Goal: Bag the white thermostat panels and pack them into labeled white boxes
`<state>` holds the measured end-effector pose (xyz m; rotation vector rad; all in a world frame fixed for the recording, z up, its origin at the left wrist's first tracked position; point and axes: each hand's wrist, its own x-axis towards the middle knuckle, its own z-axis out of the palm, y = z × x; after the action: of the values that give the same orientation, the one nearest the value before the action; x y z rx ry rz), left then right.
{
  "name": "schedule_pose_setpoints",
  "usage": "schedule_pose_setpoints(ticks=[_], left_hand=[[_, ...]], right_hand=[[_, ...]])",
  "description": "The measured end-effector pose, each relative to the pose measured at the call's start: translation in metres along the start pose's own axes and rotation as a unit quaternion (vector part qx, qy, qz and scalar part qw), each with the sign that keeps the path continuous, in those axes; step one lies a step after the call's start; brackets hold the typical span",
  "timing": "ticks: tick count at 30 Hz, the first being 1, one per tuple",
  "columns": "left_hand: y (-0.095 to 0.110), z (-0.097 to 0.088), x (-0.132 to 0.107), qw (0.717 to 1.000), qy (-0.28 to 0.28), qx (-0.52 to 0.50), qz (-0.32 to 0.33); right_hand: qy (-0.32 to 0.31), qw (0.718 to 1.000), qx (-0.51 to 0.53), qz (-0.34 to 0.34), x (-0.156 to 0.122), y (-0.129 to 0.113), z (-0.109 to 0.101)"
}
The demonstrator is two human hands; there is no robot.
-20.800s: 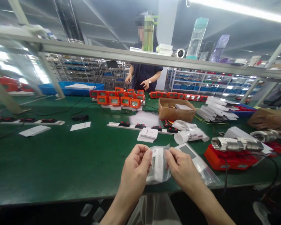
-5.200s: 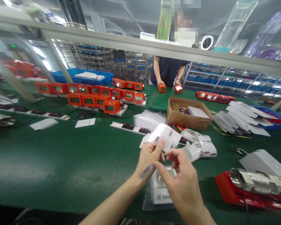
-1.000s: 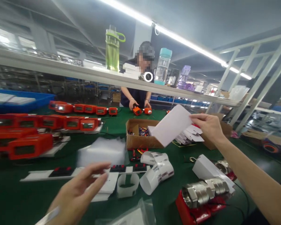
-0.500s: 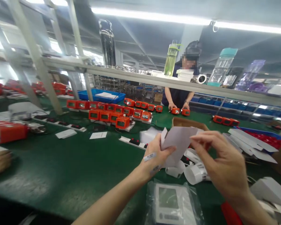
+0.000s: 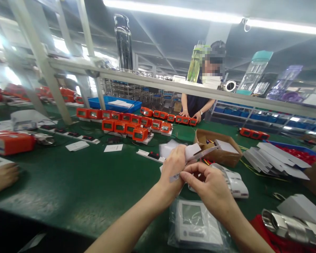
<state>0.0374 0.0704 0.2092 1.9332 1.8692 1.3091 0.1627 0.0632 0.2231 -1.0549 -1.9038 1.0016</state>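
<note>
My left hand [image 5: 175,163] is closed around a folded white card piece [image 5: 196,151], which sticks out past the knuckles. A small printed label sticker [image 5: 174,177] lies on the back of that hand. Thumb and forefinger of my right hand [image 5: 210,184] pinch together at the sticker's right edge. Below both hands, a white device with a grey screen [image 5: 193,216] rests in a clear plastic bag on the green table. Behind my right hand lies white material with printed labels [image 5: 235,184], partly covered.
Beyond the hands stand an open cardboard box [image 5: 226,158] and rows of orange-framed units [image 5: 119,127]. Flat white cartons [image 5: 276,158] and metal fittings [image 5: 292,225] are at right. A co-worker's hand [image 5: 4,179] holds a device at left; another person [image 5: 195,103] handles orange units opposite.
My right hand has moved left and down from the white card to the sticker on my left hand. The card has turned edge-on. Across the table, the person's orange units have shifted left.
</note>
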Motion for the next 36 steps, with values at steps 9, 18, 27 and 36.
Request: schedule_pose_setpoints(ticks=[9, 18, 27, 36], left_hand=[[0.001, -0.001, 0.001, 0.999, -0.005, -0.015, -0.038], [-0.01, -0.012, 0.001, 0.925, -0.086, -0.35, -0.125], [-0.002, -0.021, -0.007, 0.891, -0.1, -0.415, -0.158], [-0.003, -0.022, -0.011, 0.914, -0.069, -0.371, -0.147]], right_hand=[[-0.014, 0.999, 0.031, -0.03, -0.011, -0.008, 0.001], [0.159, 0.976, 0.074, -0.127, 0.003, -0.003, -0.046], [0.142, 0.982, 0.069, -0.102, 0.041, 0.009, -0.038], [0.168, 0.979, 0.066, -0.098, 0.044, 0.011, -0.031]])
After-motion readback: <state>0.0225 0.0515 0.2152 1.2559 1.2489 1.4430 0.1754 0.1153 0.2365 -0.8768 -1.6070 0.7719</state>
